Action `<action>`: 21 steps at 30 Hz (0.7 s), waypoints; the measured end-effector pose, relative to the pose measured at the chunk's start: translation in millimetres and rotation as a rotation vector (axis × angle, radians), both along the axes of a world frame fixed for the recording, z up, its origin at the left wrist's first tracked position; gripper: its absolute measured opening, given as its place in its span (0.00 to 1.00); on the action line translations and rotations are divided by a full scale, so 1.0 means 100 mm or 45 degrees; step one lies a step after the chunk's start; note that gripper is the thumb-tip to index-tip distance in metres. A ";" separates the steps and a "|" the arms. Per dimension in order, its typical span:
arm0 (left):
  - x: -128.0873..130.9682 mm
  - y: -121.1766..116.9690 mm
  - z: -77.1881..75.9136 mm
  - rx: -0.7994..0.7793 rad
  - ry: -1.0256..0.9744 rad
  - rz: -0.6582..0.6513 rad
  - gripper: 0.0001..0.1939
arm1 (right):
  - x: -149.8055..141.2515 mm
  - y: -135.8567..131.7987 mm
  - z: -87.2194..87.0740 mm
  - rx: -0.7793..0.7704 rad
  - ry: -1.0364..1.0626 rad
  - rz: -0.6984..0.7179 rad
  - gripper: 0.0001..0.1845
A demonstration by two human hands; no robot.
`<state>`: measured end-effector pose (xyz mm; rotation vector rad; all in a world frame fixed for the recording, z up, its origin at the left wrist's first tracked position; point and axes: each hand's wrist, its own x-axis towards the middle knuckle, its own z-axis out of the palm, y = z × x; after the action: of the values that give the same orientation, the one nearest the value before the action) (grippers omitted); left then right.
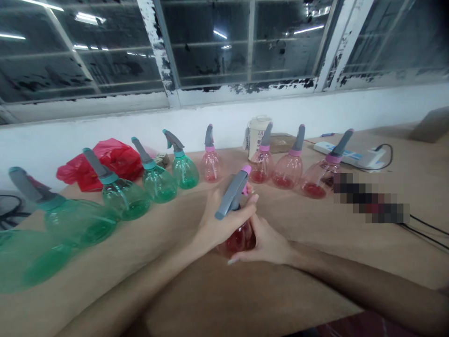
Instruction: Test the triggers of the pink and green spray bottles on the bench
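Directly before me a pink spray bottle [235,241] with dark red liquid stands on the table, gripped by both hands. My left hand [220,213] wraps round its neck, just under the grey spray head [232,194] with its pink nozzle. Lower down, my right hand [268,238] clasps the bottle's body, thumb towards me and fingers on the far side. The collar under the head is mostly hidden by my left fingers.
Several green spray bottles [159,185] line the left; several pink ones [287,171] stand at the back and right. A red plastic bag [105,161], a paper cup [256,135], a white power strip [351,154] with a cable, and a pixelated patch [372,199] surround them. Windows rise behind.
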<state>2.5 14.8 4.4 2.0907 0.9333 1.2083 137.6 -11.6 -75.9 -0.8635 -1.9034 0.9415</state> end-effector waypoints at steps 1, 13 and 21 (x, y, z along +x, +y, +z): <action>0.00 0.00 0.01 -0.002 0.009 0.008 0.04 | 0.00 0.00 0.00 0.003 0.001 0.011 0.54; -0.04 -0.01 -0.04 -0.026 -0.002 -0.014 0.08 | 0.01 0.01 -0.01 -0.033 -0.016 -0.007 0.54; -0.05 0.01 -0.08 0.020 0.012 -0.034 0.09 | 0.02 0.02 -0.03 -0.020 0.007 0.017 0.53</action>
<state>-2.6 16.1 -3.2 2.1158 0.9001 1.1969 139.9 -9.6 -78.6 -0.8570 -1.9016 0.9670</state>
